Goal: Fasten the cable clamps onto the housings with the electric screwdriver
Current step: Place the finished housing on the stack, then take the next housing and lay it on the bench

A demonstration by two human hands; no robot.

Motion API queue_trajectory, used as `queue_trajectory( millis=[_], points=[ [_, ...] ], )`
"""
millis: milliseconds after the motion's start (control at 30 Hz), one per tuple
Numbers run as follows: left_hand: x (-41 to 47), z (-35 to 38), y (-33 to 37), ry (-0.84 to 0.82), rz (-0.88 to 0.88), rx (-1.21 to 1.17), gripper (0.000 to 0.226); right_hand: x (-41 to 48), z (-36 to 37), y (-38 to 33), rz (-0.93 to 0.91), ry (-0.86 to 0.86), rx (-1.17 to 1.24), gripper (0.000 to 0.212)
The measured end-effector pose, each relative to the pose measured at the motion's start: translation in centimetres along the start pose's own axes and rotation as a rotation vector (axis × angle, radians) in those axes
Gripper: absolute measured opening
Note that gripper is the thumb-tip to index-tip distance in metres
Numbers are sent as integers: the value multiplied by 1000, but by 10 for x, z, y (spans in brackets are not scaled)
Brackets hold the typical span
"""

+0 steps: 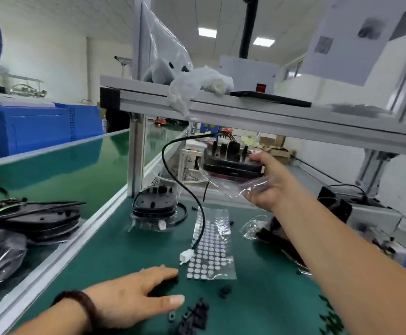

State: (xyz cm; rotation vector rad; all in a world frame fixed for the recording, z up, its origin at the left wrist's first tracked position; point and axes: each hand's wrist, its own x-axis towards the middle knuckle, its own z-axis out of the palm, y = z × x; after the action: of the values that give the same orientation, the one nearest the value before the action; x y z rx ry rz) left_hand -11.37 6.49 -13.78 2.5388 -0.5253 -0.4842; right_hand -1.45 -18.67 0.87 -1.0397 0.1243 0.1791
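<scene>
My right hand (268, 180) reaches forward under the shelf and grips a black housing (231, 163) in a clear plastic bag, held in the air. Its black cable (185, 187) loops down to a white connector (187, 257) hanging just above the green mat. A second bagged housing (154, 207) stands on the mat beside the aluminium post. My left hand (136, 292) lies low on the mat, fingers stretched toward small black clamp parts (194, 315) near the front edge. No electric screwdriver is visible.
A sheet of round white stickers (211, 250) lies mid-mat. An aluminium shelf (257, 112) spans overhead. Stacked black housings (35, 218) sit on the green conveyor (59, 163) at left. Bagged black parts (264, 230) and grey boxes (371, 213) crowd the right side.
</scene>
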Motion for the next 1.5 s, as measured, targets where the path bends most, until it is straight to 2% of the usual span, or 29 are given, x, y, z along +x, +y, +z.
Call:
queue_trajectory(
  millis=[67,133,167,267,367,433,533,600,733,800,1000,1133,1200,1300,1367,1433,1500],
  points=[
    [3,27,-1,11,65,170,89,-10,-10,6,2,1,36,21],
    [10,58,3,71,151,344,69,-19,-19,15,11,-11,59,21],
    [12,70,11,99,187,356,62,-23,-23,20,15,-19,71,21],
    [14,91,34,151,201,293,62,-33,-36,28,9,4,108,17],
    [17,88,50,343,204,235,54,-44,-49,29,20,-11,124,13],
    [20,83,66,379,245,357,57,-51,-57,29,25,-44,162,12],
    [19,77,95,424,157,522,66,-58,-65,29,8,-49,201,16],
    [27,80,103,346,176,590,67,-63,-67,29,1,-47,206,20],
    [51,79,97,250,147,554,56,-70,-69,29,-1,-36,188,22],
    [48,79,87,264,150,493,49,-72,-73,29,-12,-18,181,19],
    [25,61,50,504,66,429,35,-90,-86,48,28,-12,62,8],
    [21,45,33,560,-28,526,36,-105,-96,65,51,-21,24,28],
    [22,37,27,561,-115,570,39,-111,-100,74,52,-25,34,16],
    [24,27,25,557,-243,667,49,-116,-109,88,89,-24,20,28],
    [23,22,30,601,-287,682,51,-120,-115,96,117,16,-4,21],
    [26,19,38,708,-231,578,45,-123,-120,103,129,47,-20,18],
    [35,19,51,812,-107,344,36,-122,-125,109,138,69,-40,17]
  ],
)
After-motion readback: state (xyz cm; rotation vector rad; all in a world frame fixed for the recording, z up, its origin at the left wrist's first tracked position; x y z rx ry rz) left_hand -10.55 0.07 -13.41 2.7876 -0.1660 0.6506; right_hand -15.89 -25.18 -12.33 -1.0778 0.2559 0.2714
